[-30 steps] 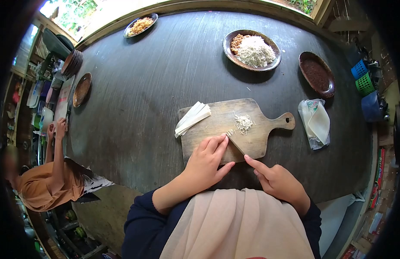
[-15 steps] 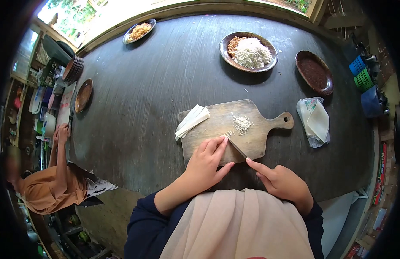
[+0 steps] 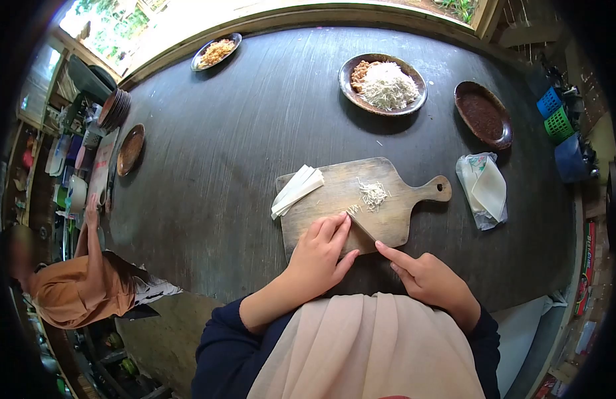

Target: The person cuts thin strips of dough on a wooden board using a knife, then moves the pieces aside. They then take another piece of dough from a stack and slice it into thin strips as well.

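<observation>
Weathered wooden board [image 3: 396, 221] before you; your right hand [image 3: 431, 279] curls round the knife [image 3: 363, 229], forefinger extended along it; straight blade slants away and leftward to your left hand [image 3: 319, 251], fingers together, thumb splayed, whatever it pins hidden; thin pale slivers [image 3: 372, 195] heap just beyond; smooth flat white strips [image 3: 298, 191] overhang the board's left edge.

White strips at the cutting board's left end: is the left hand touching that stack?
Apart: the head view shows bare cutting board between the left hand and the white strips.
</observation>
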`<state>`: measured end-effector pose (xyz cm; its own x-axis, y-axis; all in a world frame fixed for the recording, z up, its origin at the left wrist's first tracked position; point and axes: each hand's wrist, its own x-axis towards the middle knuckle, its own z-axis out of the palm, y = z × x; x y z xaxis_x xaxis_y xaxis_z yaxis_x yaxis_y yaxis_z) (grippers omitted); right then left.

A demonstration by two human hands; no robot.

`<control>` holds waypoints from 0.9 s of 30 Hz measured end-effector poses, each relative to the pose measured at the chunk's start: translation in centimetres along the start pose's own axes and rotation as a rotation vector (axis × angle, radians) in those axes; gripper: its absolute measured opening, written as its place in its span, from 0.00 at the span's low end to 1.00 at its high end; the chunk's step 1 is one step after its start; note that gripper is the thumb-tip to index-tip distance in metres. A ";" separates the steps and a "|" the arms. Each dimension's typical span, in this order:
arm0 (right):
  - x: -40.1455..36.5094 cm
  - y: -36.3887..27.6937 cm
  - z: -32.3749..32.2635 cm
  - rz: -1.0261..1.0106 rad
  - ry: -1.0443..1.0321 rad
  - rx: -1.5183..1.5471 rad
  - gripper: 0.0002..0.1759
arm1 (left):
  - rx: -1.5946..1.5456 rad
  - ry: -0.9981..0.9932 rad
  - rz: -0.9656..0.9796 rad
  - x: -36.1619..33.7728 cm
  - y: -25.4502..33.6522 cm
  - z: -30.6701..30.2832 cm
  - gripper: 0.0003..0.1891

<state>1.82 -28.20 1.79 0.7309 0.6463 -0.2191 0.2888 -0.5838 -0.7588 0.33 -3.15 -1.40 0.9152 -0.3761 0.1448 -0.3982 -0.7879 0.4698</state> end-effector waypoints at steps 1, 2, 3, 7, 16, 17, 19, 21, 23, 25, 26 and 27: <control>0.0 0.0 0.2 -0.002 -0.006 0.000 0.31 | 0.013 -0.006 -0.006 0.0 0.1 0.0 0.32; 0.0 0.0 0.4 -0.023 0.016 -0.048 0.31 | 0.012 -0.006 -0.012 -0.1 0.1 0.1 0.32; 0.0 0.0 0.5 -0.044 0.039 -0.097 0.31 | 0.020 -0.002 -0.007 -0.1 0.0 0.2 0.32; 0.1 0.0 0.5 -0.049 0.050 -0.074 0.31 | 0.074 0.016 0.015 0.0 0.0 0.3 0.32; 0.2 0.4 0.0 -0.008 0.000 -0.057 0.30 | -0.018 0.012 0.013 -0.1 -0.2 0.1 0.31; 0.2 0.3 0.0 -0.015 0.005 -0.052 0.30 | -0.019 0.013 0.011 -0.2 -0.3 0.1 0.31; 0.2 0.3 0.0 -0.023 0.008 -0.049 0.30 | -0.023 0.016 0.017 -0.2 -0.4 0.1 0.31; 0.1 0.3 0.1 -0.021 0.004 -0.052 0.30 | -0.024 0.020 0.017 -0.2 -0.4 0.2 0.31; 0.2 0.2 0.0 -0.012 -0.003 -0.032 0.30 | -0.025 0.022 0.019 -0.2 -0.5 0.3 0.31; 0.3 0.3 0.0 -0.002 -0.007 -0.012 0.30 | -0.025 0.012 0.012 -0.2 -0.4 0.1 0.31; 0.4 0.6 0.1 -0.008 -0.003 0.029 0.30 | -0.026 0.013 0.012 -0.1 -0.3 0.1 0.31; 0.5 0.8 0.1 -0.015 0.001 0.070 0.29 | -0.016 0.009 0.010 -0.1 -0.2 0.1 0.31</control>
<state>2.35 -28.25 1.03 0.7273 0.6543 -0.2073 0.2556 -0.5384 -0.8030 0.33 -2.97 -1.61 0.9115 -0.3799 0.1575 -0.4067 -0.7762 0.4817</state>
